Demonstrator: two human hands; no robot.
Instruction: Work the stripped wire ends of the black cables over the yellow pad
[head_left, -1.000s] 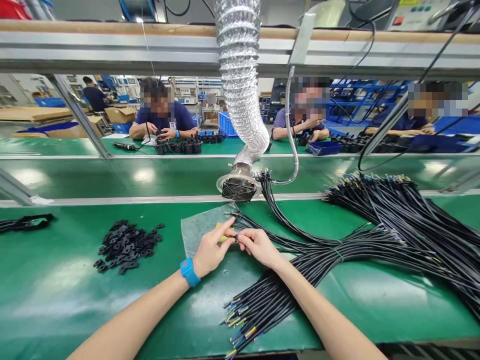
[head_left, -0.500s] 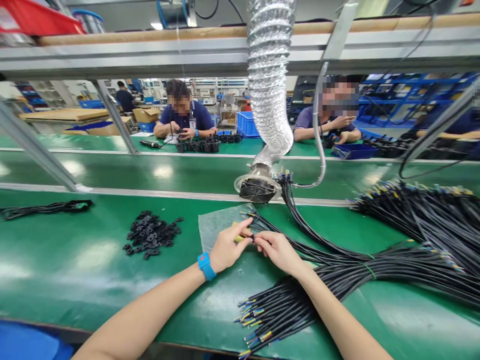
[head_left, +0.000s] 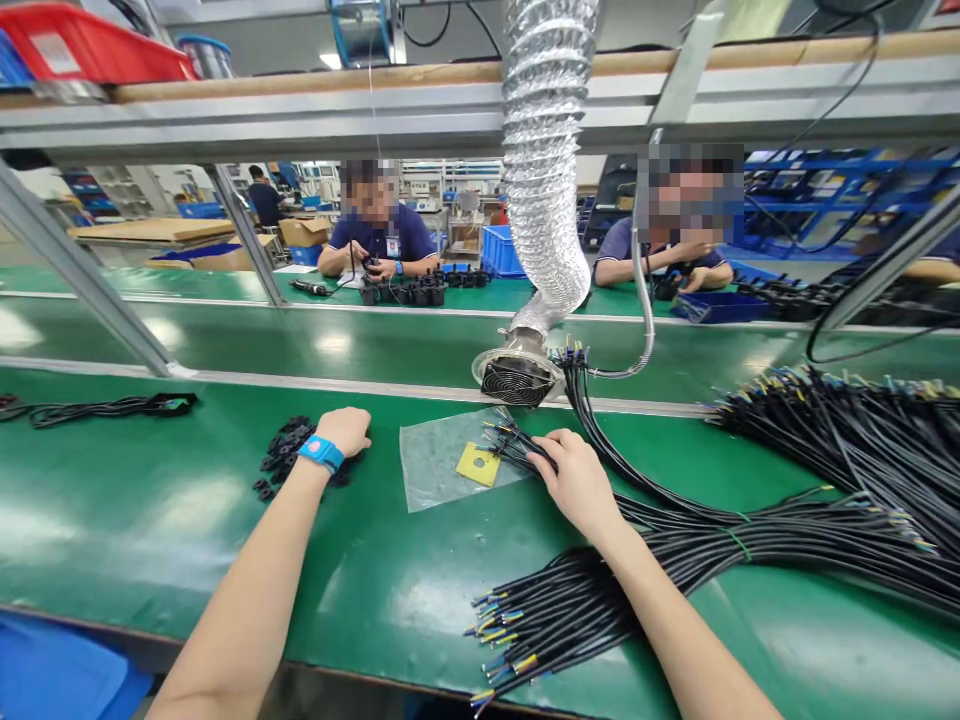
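My left hand [head_left: 344,432], with a blue band on its wrist, is over a pile of small black flat parts [head_left: 283,447]. Its fingers point down and away, so I cannot see what they hold. My right hand [head_left: 583,482] has thumb and fingers closed around a black cable [head_left: 529,452] near its stripped end, where coloured wires show. Just left of those ends, a yellow square piece [head_left: 478,464] with a hole lies on a clear plastic sheet or bag [head_left: 427,470].
Bundled black cables [head_left: 675,560] cover the right of the green bench [head_left: 375,600], with a larger stack [head_left: 847,440] behind. A silver duct [head_left: 550,150] with a fan [head_left: 517,380] hangs above centre. Coworkers sit across the bench. A black cord [head_left: 97,408] lies at left.
My hands were together over the plastic, working at a small dark piece. My left hand has moved left to the black parts; my right has shifted slightly right onto a cable. The yellow square is uncovered.
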